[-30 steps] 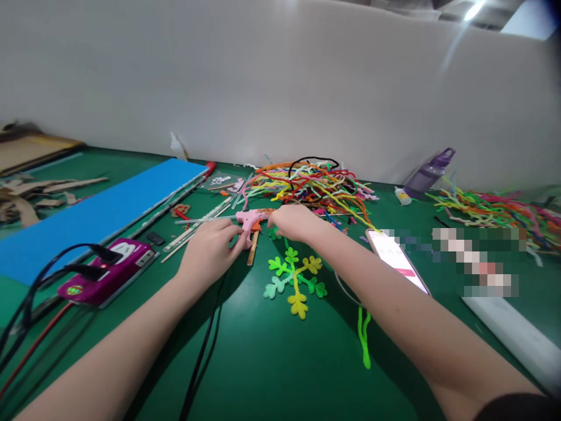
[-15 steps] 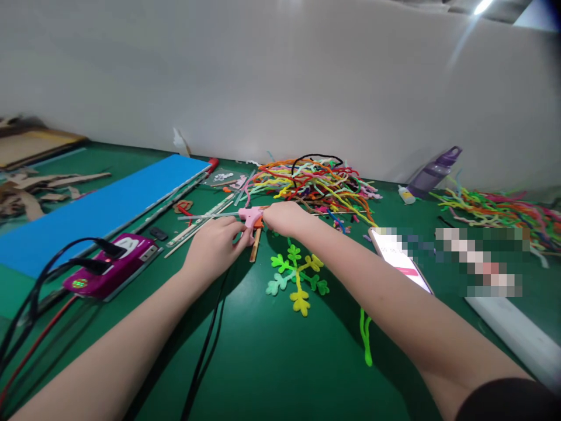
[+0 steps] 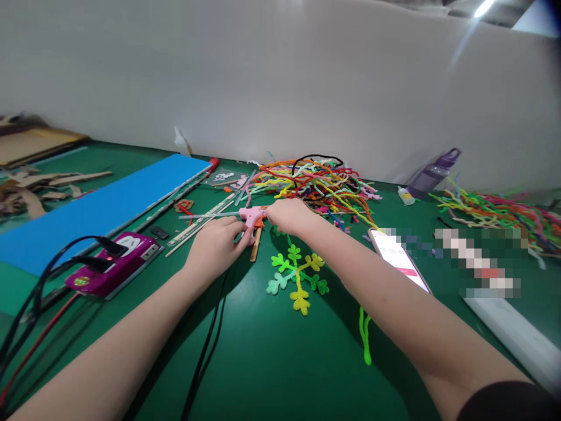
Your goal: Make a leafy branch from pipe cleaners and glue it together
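Note:
My left hand has its fingers closed on the handle of a pink glue gun, and a clear glue stick sticks out of the gun to the left. My right hand is at the gun's other end, fingers bent; what they hold is hidden behind the hand. Under the gun lies a brown stick. Nearer to me, a snowflake-like shape of green, mint and yellow pipe cleaners rests flat on the green table, partly beneath my right forearm.
A pipe cleaner pile lies behind my hands. On the left are a magenta power strip, cables and a blue board. A phone, a purple bottle and more pipe cleaners are on the right.
My right hand has shifted very slightly to the right. The glue gun stays nearly in place in my left hand.

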`<control>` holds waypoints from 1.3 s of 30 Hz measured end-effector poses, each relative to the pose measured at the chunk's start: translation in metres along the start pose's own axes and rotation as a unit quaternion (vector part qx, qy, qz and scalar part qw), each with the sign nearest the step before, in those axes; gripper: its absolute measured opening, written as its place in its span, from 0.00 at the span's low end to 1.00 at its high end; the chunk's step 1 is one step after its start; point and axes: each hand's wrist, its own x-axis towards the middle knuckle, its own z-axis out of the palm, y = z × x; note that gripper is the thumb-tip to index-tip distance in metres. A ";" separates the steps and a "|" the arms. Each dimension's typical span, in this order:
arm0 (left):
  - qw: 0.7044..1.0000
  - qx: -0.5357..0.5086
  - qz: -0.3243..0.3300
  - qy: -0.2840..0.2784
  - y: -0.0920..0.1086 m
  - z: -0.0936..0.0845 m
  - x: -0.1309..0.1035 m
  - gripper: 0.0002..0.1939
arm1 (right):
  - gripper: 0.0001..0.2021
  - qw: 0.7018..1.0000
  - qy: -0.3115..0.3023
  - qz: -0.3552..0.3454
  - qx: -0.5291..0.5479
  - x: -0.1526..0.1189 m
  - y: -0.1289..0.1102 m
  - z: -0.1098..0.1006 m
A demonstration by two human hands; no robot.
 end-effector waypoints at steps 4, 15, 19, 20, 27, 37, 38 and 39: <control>1.000 -0.003 -0.002 -0.006 0.000 0.001 0.000 0.19 | 0.11 1.000 -0.003 -0.006 0.005 0.001 0.000 0.005; 1.000 0.016 0.004 0.002 -0.003 0.004 0.000 0.19 | 0.07 0.996 0.005 -0.001 0.085 0.005 0.004 -0.006; 1.000 0.005 -0.002 -0.006 -0.001 0.003 0.000 0.19 | 0.07 0.983 0.048 0.000 0.175 0.003 0.018 -0.004; 1.000 0.002 -0.005 -0.007 -0.001 0.002 0.000 0.19 | 0.07 0.978 0.062 -0.001 0.201 0.002 0.021 -0.003; 0.999 -0.027 -0.018 -0.015 0.003 -0.001 -0.001 0.18 | 0.13 0.919 0.136 0.027 0.369 -0.018 0.035 0.007; 0.999 -0.033 -0.019 -0.011 0.003 -0.001 -0.001 0.18 | 0.10 0.758 0.202 0.106 0.611 -0.065 0.038 0.016; 0.999 -0.034 -0.019 -0.012 0.003 -0.001 -0.001 0.18 | 0.10 0.747 0.208 0.109 0.622 -0.069 0.038 0.015; 0.999 -0.035 -0.020 -0.014 0.004 -0.001 -0.001 0.19 | 0.11 0.735 0.213 0.111 0.634 -0.073 0.038 0.015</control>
